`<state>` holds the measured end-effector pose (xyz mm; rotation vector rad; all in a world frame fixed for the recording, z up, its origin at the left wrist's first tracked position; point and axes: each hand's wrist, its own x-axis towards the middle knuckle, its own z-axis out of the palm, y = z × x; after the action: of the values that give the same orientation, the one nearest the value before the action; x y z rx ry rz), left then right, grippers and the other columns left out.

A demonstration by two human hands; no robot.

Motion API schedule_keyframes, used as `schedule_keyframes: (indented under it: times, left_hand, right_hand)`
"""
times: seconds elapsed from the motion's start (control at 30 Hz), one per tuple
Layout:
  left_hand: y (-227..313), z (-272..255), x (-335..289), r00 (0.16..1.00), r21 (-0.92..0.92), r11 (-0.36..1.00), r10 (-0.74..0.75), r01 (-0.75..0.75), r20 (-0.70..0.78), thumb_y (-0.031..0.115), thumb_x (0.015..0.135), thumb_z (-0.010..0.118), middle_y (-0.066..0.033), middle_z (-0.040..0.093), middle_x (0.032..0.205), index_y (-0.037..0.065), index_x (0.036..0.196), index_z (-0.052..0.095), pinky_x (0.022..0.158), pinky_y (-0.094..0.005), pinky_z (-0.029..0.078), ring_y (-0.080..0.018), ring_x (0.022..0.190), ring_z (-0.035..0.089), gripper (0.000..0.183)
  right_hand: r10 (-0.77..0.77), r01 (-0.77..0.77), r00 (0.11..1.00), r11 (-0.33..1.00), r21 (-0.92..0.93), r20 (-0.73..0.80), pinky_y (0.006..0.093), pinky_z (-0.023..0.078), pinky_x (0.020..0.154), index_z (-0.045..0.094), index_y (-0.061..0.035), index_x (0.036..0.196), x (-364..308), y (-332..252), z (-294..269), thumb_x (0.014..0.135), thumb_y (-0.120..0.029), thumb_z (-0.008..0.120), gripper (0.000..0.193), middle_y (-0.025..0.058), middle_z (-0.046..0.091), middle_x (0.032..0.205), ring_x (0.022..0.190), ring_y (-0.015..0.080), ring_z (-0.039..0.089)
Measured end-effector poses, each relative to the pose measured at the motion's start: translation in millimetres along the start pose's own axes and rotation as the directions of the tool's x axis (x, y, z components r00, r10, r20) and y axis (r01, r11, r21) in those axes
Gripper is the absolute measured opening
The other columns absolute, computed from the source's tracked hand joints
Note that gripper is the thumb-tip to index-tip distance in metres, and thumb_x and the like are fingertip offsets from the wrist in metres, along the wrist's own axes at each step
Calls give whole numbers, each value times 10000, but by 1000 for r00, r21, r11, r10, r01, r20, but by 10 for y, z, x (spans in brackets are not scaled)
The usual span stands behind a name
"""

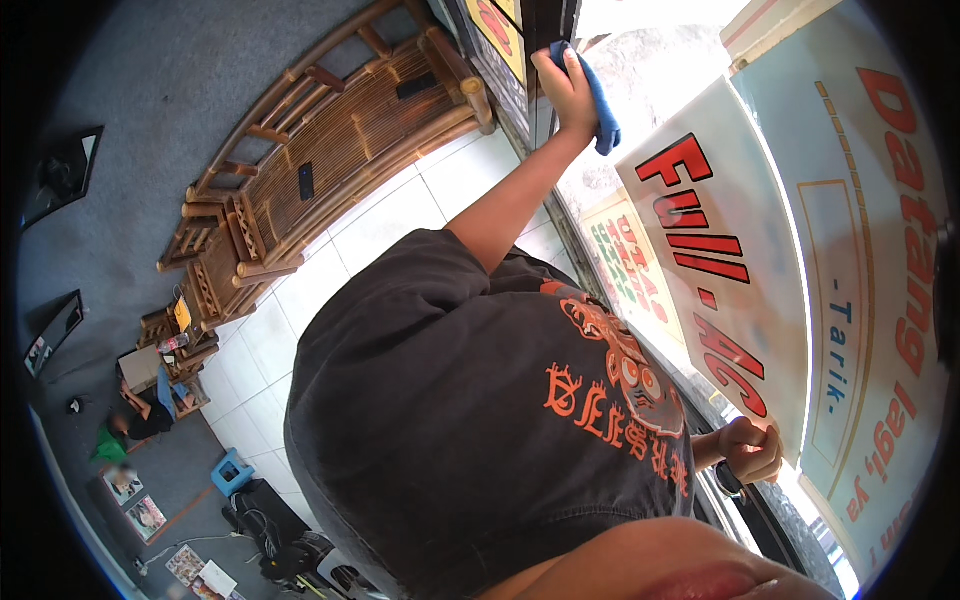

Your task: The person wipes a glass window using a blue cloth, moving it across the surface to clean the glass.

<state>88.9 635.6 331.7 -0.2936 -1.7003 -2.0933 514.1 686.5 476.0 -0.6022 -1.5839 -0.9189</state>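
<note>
My left hand (567, 92) is raised at the top, closed on a folded blue cloth (597, 105). The cloth lies along the edge of the glass (650, 55), beside a dark upright frame (543, 110). Whether it presses on the pane I cannot tell. Lower on the right, my right hand (752, 452) is curled into a fist, with a dark watch (727, 480) on the wrist. That fist is close to the lettered glass and a dark ledge; whatever its fingers may hold is hidden.
Large red-lettered stickers (700, 230) cover the glass in front of me. Behind are a bamboo bench (340, 150), bamboo chairs (215, 240) and white floor tiles (385, 215). A person (150, 410) sits farther back. A blue stool (231, 472) and a black bag (265, 520) stand at the lower left.
</note>
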Motion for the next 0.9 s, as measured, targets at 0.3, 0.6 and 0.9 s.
schedule_keyframes:
  times: [0.3,0.6,0.9]
  left_hand:
    - [1423,169,471,986,-221,971,120,-92,115,161,927,467,-107,427,908,-33,998,424,832,-308,352,-187,889,431,211]
    - [1921,298,800,794,-152,784,607,-602,-11,124,899,483,-147,472,925,-53,1025,471,725,-334,381,-213,812,457,217]
    - [1375,289,406,730,-73,733,680,-676,67,309,840,534,-284,380,1203,-100,1198,416,963,-448,270,-393,1121,375,556]
  right_hand:
    - [-27,27,999,999,-20,18,257,344,549,549,-101,558,28,-2,13,715,-48,456,190,-21,526,537,474,127,477]
    - [-8,7,1000,1000,-21,-21,278,358,537,560,-113,544,-20,55,-16,669,-28,459,181,-29,534,548,474,149,486]
    - [-10,11,1000,999,-51,6,278,361,522,545,-116,547,14,31,-66,690,-3,435,212,-25,524,536,483,146,493]
